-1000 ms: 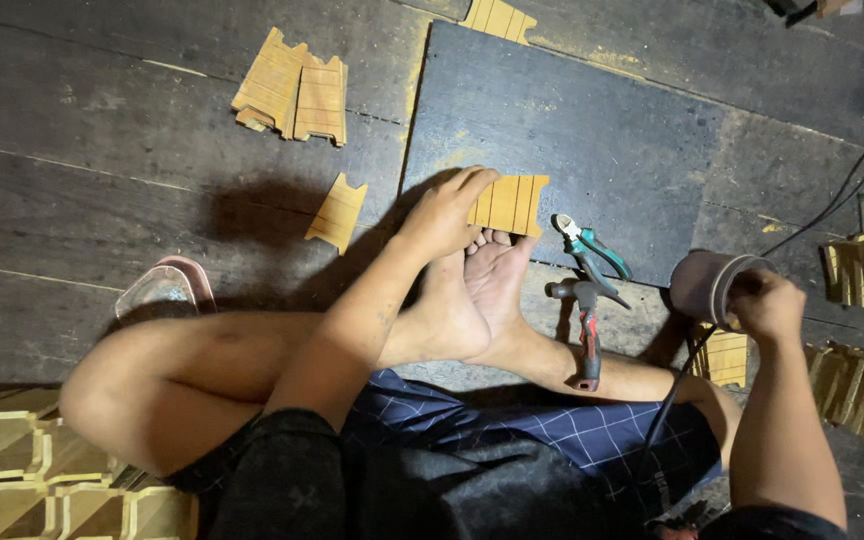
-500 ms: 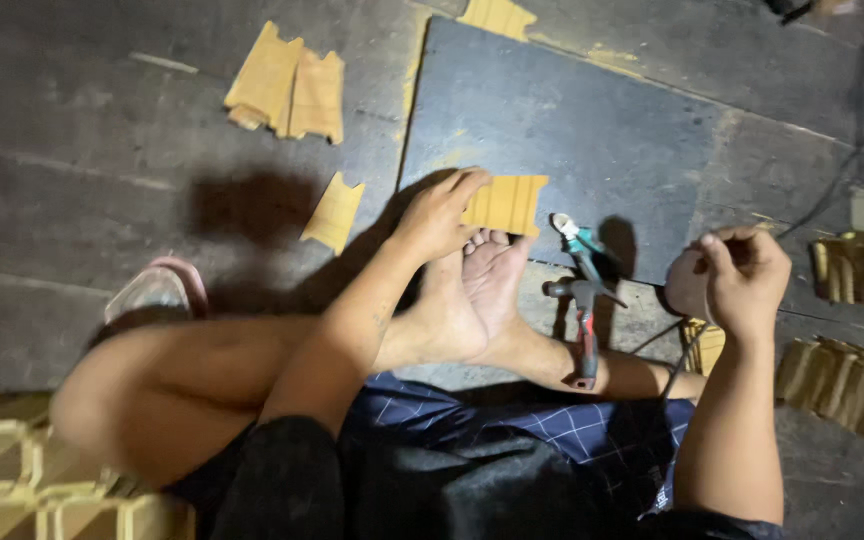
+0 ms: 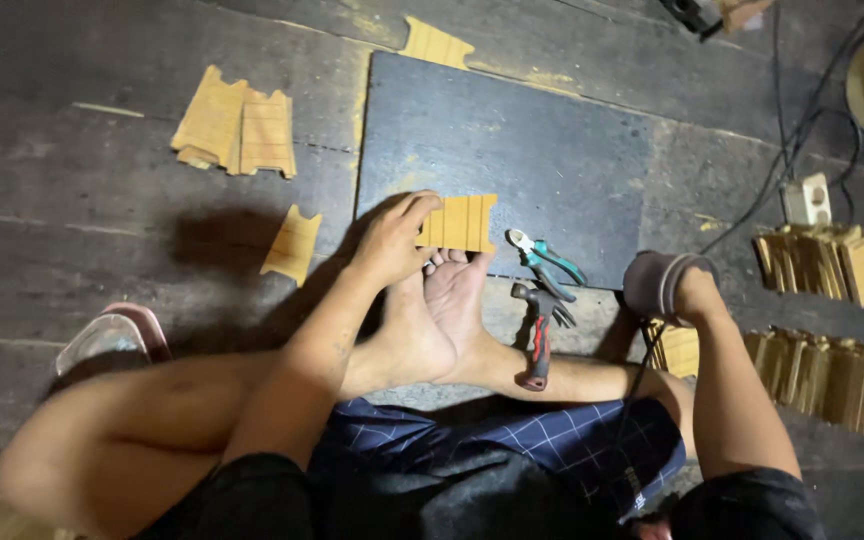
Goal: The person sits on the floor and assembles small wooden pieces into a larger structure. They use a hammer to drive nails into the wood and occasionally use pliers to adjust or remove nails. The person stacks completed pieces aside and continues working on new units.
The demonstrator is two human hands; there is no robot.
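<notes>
I sit on the floor with my bare feet point(image 3: 442, 310) at the near edge of a dark flat board point(image 3: 512, 140). My left hand point(image 3: 392, 238) presses on the left end of a small slatted wooden panel point(image 3: 464, 222) that lies on the board just beyond my toes. My right hand point(image 3: 694, 290) is closed around a grey cylindrical roll point(image 3: 654, 283), held low by the board's right corner. Between the hands lie teal-handled pliers point(image 3: 549, 260) and a red-and-black hammer point(image 3: 538, 332).
Loose slatted panels lie at the upper left point(image 3: 237, 125), beside my left arm point(image 3: 292, 243) and beyond the board point(image 3: 437, 42). Stacks of wooden pieces point(image 3: 832, 320) stand at the right, near a white socket block point(image 3: 807, 200) with cables. A sandal point(image 3: 112, 335) lies at the left.
My right hand has moved left and lower with the grey roll, coming nearer to the tools. The left hand has stayed on the panel.
</notes>
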